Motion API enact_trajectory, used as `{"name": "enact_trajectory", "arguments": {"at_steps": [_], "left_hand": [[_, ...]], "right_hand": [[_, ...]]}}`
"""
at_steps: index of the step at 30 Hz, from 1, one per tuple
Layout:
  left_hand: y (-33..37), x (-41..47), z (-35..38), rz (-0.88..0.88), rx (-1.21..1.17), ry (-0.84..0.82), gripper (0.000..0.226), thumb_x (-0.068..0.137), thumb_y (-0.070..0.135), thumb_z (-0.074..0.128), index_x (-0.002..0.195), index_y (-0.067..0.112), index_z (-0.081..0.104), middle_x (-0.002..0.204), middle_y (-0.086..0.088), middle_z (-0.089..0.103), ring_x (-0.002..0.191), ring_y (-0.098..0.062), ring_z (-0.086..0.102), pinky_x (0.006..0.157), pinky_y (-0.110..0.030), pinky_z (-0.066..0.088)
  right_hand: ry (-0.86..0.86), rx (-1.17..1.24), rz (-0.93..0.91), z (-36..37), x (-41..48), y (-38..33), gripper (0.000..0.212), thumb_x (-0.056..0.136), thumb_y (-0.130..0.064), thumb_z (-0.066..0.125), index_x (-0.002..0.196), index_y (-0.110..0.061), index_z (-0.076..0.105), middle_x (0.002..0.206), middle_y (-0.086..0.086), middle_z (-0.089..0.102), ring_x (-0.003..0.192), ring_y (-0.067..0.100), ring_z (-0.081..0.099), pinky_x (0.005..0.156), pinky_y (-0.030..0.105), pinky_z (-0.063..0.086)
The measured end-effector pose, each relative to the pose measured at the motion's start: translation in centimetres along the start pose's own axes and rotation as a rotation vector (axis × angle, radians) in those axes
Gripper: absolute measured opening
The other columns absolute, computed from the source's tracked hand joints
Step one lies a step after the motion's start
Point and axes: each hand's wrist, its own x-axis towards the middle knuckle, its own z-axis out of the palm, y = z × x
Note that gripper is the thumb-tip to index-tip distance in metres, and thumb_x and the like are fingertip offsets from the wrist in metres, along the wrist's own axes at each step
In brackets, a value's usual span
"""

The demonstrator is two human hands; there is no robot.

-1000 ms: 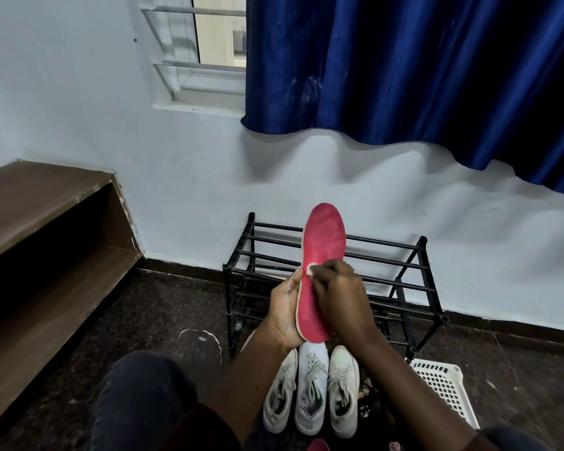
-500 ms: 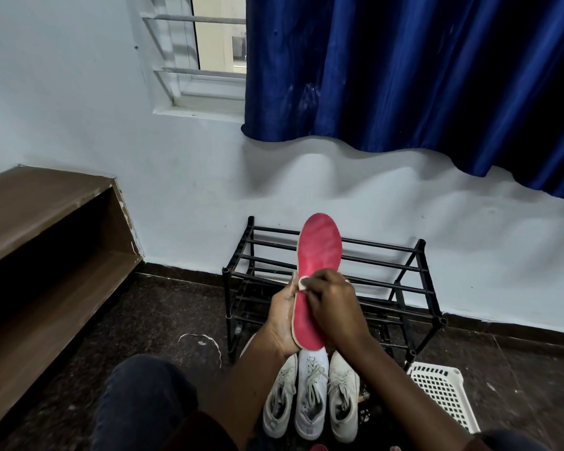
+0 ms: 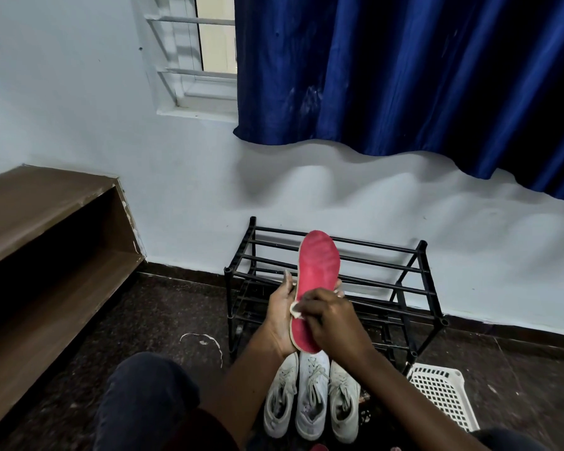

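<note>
Left hand (image 3: 281, 315) cradles a red insole (image 3: 318, 265) from behind, thumb along its left edge and fingertips curling round the right edge. Right hand (image 3: 332, 323), fingers bent, pinches a small white pad (image 3: 295, 310) against the insole's lower half. The insole stands nearly upright in front of the rack (image 3: 404, 277), its rounded toe uppermost and its heel low in the left palm. It is flat and elongated, with a matte, faintly scuffed red face and a thin cream rim visible along the lower left edge.

Rack: black, built of slender round bars in open tiers, set against the pale, smooth wall (image 3: 176, 174). Below the hands, three white sneakers (image 3: 311, 398) lie side by side with toes toward the rack; their uppers look soft and creased, with grey-tinged laces. At lower right, a white plastic basket (image 3: 440, 393) shows a square-grid lattice. At left, a brown shelf (image 3: 46, 236) has a wood-grain laminate chipped along its front corner. Floor (image 3: 163, 315): dark, speckled stone. Above, a blue curtain (image 3: 404, 76) hangs in deep, glossy folds beside a white-barred window (image 3: 192, 70). A knee (image 3: 144, 395) in dark fabric fills the lower foreground.
</note>
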Motion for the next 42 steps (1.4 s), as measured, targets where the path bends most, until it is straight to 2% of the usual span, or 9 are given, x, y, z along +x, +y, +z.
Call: {"name": "enact_trajectory", "arguments": {"at_steps": [5,8,12,16,22,27,31,39,42], "left_hand": [[-0.2,-0.2,1.3,0.096,0.008,-0.081,0.058,0.054,0.023,0.091,0.103,0.002,0.069,0.101,-0.019,0.067,0.098,-0.030,0.066,0.088,-0.043,0.051],[0.6,0.1,1.3,0.062,-0.025,-0.062,0.056,0.079,0.043,0.071,0.116,0.002,0.061,0.112,-0.017,0.060,0.107,-0.028,0.060,0.096,-0.041,0.048],[2.1,0.2,0.8,0.084,-0.013,0.028,0.076,0.091,0.064,0.028,0.112,0.001,0.065,0.101,-0.011,0.067,0.084,-0.019,0.066,0.073,-0.026,0.055],[2.3,0.0,0.5,0.109,-0.054,0.044,0.076,0.090,0.064,0.030,0.132,0.002,0.048,0.104,-0.011,0.063,0.075,-0.020,0.068,0.062,-0.026,0.054],[0.7,-0.4,1.4,0.029,0.006,0.021,0.067,0.092,0.058,0.035,0.127,0.002,0.049,0.109,-0.014,0.057,0.101,-0.025,0.061,0.091,-0.035,0.051],[2.3,-0.9,1.5,0.107,0.002,-0.014,0.073,0.080,0.062,0.039,0.112,0.000,0.060,0.091,-0.012,0.066,0.072,-0.021,0.066,0.066,-0.026,0.056],[2.9,-0.9,1.0,0.182,-0.054,0.026,0.074,0.085,0.061,0.035,0.114,-0.002,0.060,0.101,-0.012,0.063,0.078,-0.022,0.068,0.067,-0.029,0.057],[2.4,-1.2,1.0,0.184,0.018,0.086,0.079,0.093,0.062,0.025,0.098,-0.002,0.072,0.094,-0.014,0.069,0.081,-0.022,0.070,0.076,-0.031,0.056],[2.4,-1.0,0.7,0.229,-0.030,0.109,0.074,0.094,0.057,0.028,0.099,-0.003,0.072,0.096,-0.015,0.069,0.081,-0.023,0.070,0.073,-0.032,0.057]], "right_hand": [[0.155,-0.088,0.180,-0.6,3.5,1.6,0.019,0.075,-0.002,0.063,0.090,-0.008,0.074,0.091,0.011,0.068,0.080,0.028,0.065,0.073,0.021,0.038],[0.107,-0.046,0.105,-0.3,3.2,0.5,0.022,0.074,-0.003,0.057,0.087,-0.009,0.074,0.092,0.008,0.068,0.080,0.026,0.065,0.076,0.023,0.042],[0.001,0.049,-0.098,0.2,0.0,-1.1,0.026,0.069,-0.001,0.052,0.081,-0.012,0.072,0.089,0.002,0.067,0.078,0.014,0.060,0.071,0.020,0.044],[-0.091,0.095,-0.201,-0.8,-1.5,-0.4,0.029,0.067,0.007,0.052,0.079,-0.012,0.071,0.090,0.000,0.067,0.082,0.007,0.058,0.071,0.019,0.046],[0.186,0.012,0.067,0.2,1.9,0.2,0.029,0.063,0.005,0.052,0.077,-0.009,0.074,0.081,0.005,0.069,0.072,0.016,0.063,0.074,0.021,0.044],[0.116,0.090,-0.080,0.8,-0.4,-1.8,0.027,0.071,-0.011,0.046,0.079,-0.012,0.072,0.087,0.002,0.067,0.079,0.010,0.058,0.074,0.018,0.043],[0.074,0.078,-0.113,0.7,-2.7,-0.8,0.029,0.068,-0.001,0.047,0.077,-0.014,0.070,0.089,-0.002,0.066,0.081,0.011,0.057,0.071,0.023,0.046],[0.266,0.112,0.370,0.1,1.0,-1.0,0.022,0.076,0.003,0.067,0.088,-0.013,0.076,0.088,0.005,0.068,0.078,0.015,0.062,0.072,-0.004,0.032],[0.174,0.310,0.596,-0.1,0.3,-1.6,0.016,0.080,-0.006,0.066,0.086,-0.018,0.076,0.083,-0.008,0.069,0.075,0.007,0.062,0.070,0.003,0.043]]}}
